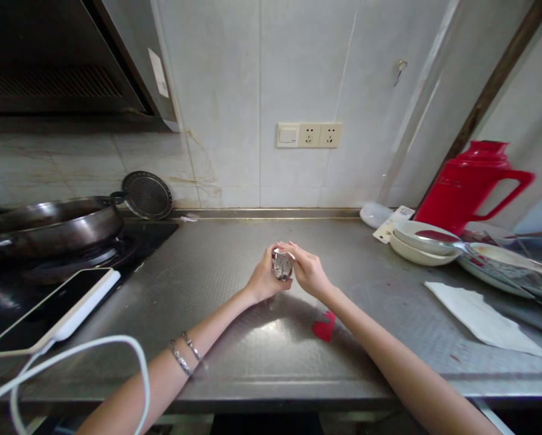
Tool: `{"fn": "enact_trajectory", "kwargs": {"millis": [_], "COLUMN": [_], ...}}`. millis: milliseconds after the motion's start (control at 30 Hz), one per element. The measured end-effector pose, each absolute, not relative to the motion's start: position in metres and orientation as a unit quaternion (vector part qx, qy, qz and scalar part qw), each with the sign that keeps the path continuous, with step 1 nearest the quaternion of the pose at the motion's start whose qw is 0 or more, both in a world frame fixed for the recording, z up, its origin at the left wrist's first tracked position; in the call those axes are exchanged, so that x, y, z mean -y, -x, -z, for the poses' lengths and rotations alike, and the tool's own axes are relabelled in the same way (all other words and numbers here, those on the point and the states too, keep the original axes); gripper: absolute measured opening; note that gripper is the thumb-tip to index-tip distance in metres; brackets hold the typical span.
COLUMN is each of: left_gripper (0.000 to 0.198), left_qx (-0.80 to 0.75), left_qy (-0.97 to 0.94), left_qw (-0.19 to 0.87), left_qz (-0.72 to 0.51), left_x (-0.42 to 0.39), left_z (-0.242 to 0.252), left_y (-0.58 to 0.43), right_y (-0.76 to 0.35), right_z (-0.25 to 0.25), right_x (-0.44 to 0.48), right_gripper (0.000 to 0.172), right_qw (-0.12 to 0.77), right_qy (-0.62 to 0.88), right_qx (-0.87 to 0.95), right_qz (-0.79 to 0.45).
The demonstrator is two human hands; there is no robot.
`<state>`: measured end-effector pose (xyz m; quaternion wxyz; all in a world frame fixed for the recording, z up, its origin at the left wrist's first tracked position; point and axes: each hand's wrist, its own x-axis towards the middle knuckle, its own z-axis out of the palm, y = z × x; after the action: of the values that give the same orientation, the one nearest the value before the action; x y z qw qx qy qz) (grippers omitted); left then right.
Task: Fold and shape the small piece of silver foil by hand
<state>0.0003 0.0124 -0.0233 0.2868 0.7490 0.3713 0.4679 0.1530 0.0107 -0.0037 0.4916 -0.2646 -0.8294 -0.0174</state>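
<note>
Both my hands meet above the middle of the steel counter (261, 350). Between them is a small clear glass jar (281, 266). My left hand (264, 279) wraps round its side from the left. My right hand (307, 270) grips it from the right, fingers curled over its top. A small red lid-like piece (324, 327) lies on the counter just under my right forearm. Two thin bracelets (185, 354) sit on my left wrist.
A dark pan (53, 225) stands on the stove at left, with a phone (48, 311) and white cable (93, 356) beside it. Stacked white bowls (418, 243), plates, a red jug (467, 184) and a white paper sheet (479, 317) are at right. A wall socket (309, 135) is behind.
</note>
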Motion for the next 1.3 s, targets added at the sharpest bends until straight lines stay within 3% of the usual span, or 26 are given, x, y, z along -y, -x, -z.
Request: {"fn": "enact_trajectory", "kwargs": {"millis": [167,367,567,700,900,1133,1300], "left_gripper": [0.084,0.065,0.082,0.077,0.072,0.077,0.073], "left_qx": [-0.387,-0.356,-0.378,-0.379,-0.352,-0.389,-0.367], "left_qy": [-0.753,-0.756,-0.727,-0.722,-0.723,-0.697,-0.690], "left_qw": [0.274,0.256,0.286,0.300,0.306,0.335,0.351], "left_qz": [-0.455,-0.486,-0.496,-0.495,-0.510,-0.500,-0.516], "left_x": [-0.009,-0.014,-0.011,-0.009,-0.009,-0.006,-0.010], "left_z": [0.023,0.023,0.022,0.019,0.016,0.015,0.017], "left_y": [0.000,-0.002,-0.003,-0.003,-0.004,-0.006,-0.006], "right_y": [-0.153,-0.145,-0.155,-0.154,-0.155,-0.156,-0.153], "right_z": [0.009,0.002,0.001,0.006,0.002,0.006,0.004], "right_x": [-0.014,0.001,-0.010,-0.009,-0.002,-0.010,-0.001], "right_gripper": [0.032,0.046,0.041,0.042,0.046,0.034,0.045], "right_qw": [0.521,0.465,0.515,0.528,0.477,0.553,0.509], "right_qy": [0.330,0.214,0.270,0.275,0.189,0.310,0.204], "right_qx": [0.787,0.857,0.813,0.802,0.854,0.773,0.833], "right_qz": [-0.011,0.051,0.014,0.036,0.084,0.012,0.079]}}
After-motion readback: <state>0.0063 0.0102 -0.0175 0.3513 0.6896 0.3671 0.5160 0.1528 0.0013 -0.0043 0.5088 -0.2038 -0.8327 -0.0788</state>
